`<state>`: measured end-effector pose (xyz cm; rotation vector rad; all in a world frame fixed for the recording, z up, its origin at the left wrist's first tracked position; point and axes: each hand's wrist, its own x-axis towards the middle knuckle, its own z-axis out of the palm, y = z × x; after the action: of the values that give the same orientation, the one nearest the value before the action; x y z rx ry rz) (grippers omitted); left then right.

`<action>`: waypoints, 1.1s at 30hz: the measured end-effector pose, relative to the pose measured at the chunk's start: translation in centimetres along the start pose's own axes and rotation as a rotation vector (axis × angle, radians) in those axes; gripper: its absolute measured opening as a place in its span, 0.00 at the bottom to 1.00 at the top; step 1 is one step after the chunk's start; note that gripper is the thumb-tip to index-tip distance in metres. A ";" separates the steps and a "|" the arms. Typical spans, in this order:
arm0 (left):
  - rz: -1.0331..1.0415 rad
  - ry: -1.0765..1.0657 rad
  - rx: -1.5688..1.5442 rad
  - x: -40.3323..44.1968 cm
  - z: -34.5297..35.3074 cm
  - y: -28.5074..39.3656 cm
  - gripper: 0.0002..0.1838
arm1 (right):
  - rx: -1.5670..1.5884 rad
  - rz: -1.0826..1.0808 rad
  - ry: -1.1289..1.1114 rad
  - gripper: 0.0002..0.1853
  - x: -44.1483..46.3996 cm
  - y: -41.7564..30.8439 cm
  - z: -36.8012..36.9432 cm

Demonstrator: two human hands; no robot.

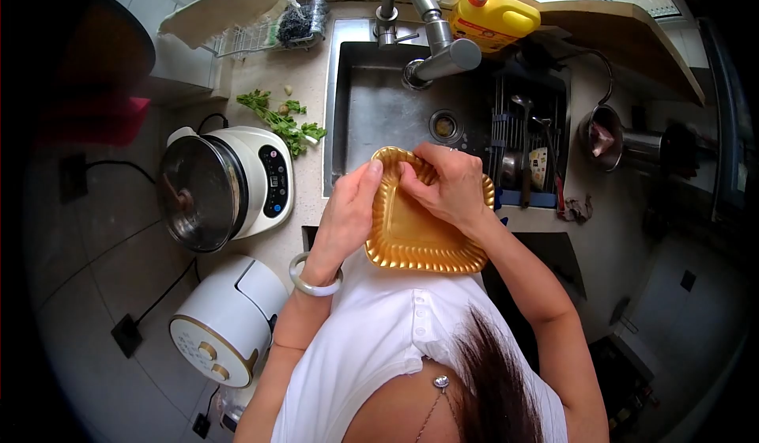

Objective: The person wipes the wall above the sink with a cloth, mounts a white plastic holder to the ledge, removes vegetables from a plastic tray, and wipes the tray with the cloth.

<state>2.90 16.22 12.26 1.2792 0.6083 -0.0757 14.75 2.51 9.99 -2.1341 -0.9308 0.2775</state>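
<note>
A gold tray (419,226) with a fluted rim is held in front of my white shirt, near the sink's front edge. My left hand (352,210) grips its left side, the thumb lying along the upper left corner. At the far rim my right hand (452,186) has its fingers curled and pinched on the edge, with the wrist crossing the tray's right side. Whether something small lies between those fingertips is hidden. The tray's flat middle shows nothing on it.
Behind the tray is a steel sink (379,87) with a faucet (447,60) and a dish rack (506,135). A yellow bottle (494,22) stands behind. Leafy greens (296,135), an electric cooker (265,178) and a white appliance (225,316) sit left; a pot (605,154) holds meat, right.
</note>
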 end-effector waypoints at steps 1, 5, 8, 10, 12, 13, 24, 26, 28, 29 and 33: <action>0.004 -0.002 -0.008 0.0 0.0 0.1 0.23 | -0.001 0.000 0.001 0.13 0.0 0.1 0.1; -0.001 -0.015 -0.063 0.0 -0.3 0.0 0.23 | 0.010 -0.068 0.050 0.12 0.2 -0.2 0.4; 0.011 -0.009 0.003 0.0 -0.3 -0.4 0.23 | -0.010 -0.078 0.044 0.11 0.2 -0.3 0.1; 0.008 -0.019 -0.017 0.1 -0.2 0.2 0.23 | -0.011 -0.072 0.038 0.12 0.3 -0.2 0.2; 0.005 -0.029 -0.037 0.1 -0.2 0.3 0.23 | 0.069 0.029 0.002 0.13 0.2 0.0 0.5; 0.003 -0.024 -0.057 0.2 -0.3 0.2 0.23 | 0.068 0.028 0.002 0.13 0.2 0.0 0.5; 0.005 -0.035 -0.105 0.4 -0.3 -0.1 0.23 | 0.149 0.150 -0.134 0.15 0.2 0.2 -0.3; 0.023 -0.043 -0.050 0.5 -0.4 0.4 0.23 | 0.199 0.173 -0.143 0.15 0.2 0.5 0.0; 0.007 -0.049 -0.082 0.4 -0.7 0.6 0.23 | 0.250 0.192 -0.155 0.15 0.3 0.5 0.2; -0.010 -0.056 -0.114 0.4 -0.8 0.6 0.23 | 0.258 0.144 -0.141 0.14 0.3 0.5 0.2; -0.028 -0.064 -0.143 0.4 -0.8 0.7 0.22 | 0.202 0.082 -0.157 0.12 0.6 0.1 -0.3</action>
<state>3.18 17.23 12.58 1.1256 0.5670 -0.0940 15.43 2.72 10.19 -1.9872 -0.8644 0.5638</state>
